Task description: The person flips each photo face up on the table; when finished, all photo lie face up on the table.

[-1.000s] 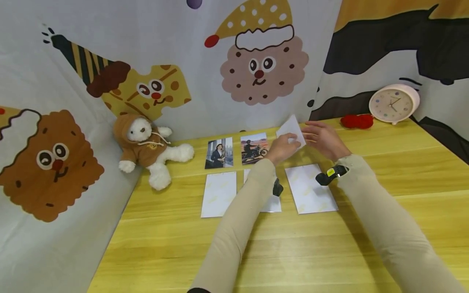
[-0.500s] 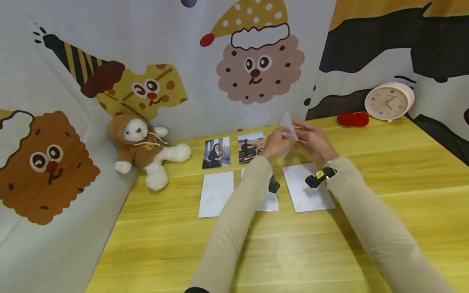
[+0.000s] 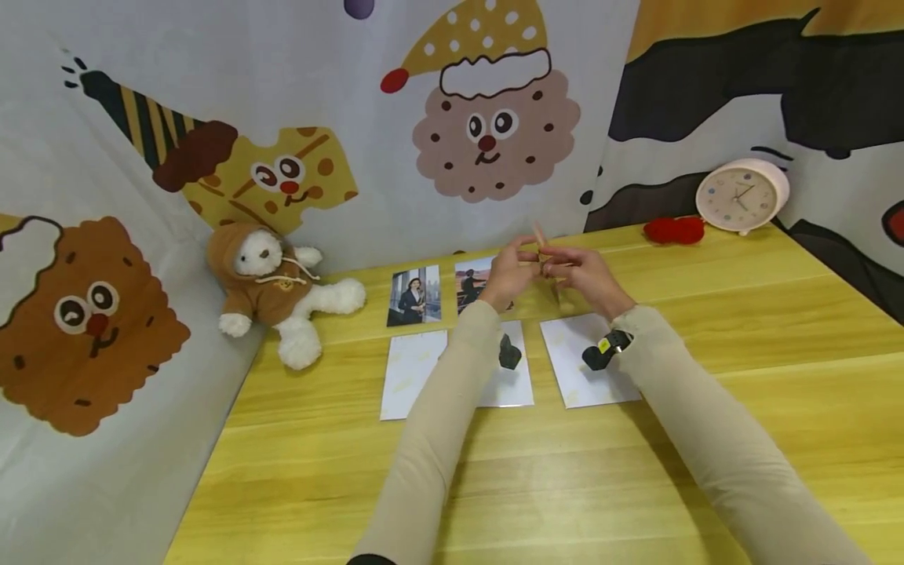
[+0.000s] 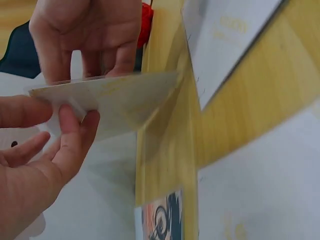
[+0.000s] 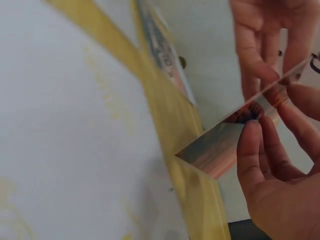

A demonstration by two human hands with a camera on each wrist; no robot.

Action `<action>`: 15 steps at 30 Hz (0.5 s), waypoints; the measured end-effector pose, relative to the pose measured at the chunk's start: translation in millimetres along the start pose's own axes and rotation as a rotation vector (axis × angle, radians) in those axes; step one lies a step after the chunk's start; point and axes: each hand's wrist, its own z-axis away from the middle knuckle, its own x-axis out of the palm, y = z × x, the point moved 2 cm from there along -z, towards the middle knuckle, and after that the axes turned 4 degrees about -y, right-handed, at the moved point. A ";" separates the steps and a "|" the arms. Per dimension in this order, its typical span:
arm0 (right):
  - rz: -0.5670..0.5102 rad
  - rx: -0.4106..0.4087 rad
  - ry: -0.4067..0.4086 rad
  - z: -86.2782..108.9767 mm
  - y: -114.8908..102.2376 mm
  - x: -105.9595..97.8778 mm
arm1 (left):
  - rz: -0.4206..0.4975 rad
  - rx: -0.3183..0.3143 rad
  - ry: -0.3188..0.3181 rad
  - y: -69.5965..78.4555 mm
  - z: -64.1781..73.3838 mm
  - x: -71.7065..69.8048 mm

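Near the counter's [image 3: 537,486] far edge, the left hand [image 3: 510,273] and right hand [image 3: 585,276], fingers bent, both pinch one photo card [image 5: 212,150].

Unable to read any word or number. Faint yellow print [image 4: 231,27] on the white cards [image 3: 412,373] lying on the worktop [image 3: 551,486] and on the back of the held card [image 4: 122,97], too pale and blurred to decipher. Tiny lettering [image 3: 745,184] on the pale pink clock [image 3: 737,198] and a small emblem [image 3: 291,282] on the brown hoodie [image 3: 263,302], likewise illegible.
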 end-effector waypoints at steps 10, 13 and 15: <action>0.264 0.041 0.020 -6.0 -6.0 8.4 | 0.026 0.002 -0.025 -3.6 -0.9 -11.3; 0.311 0.031 0.022 -7.7 -8.0 9.1 | -0.036 -0.010 -0.012 -4.2 -0.7 -14.2; 0.348 0.010 0.038 -8.2 -8.6 7.1 | -0.058 -0.026 0.006 -5.2 -0.5 -16.2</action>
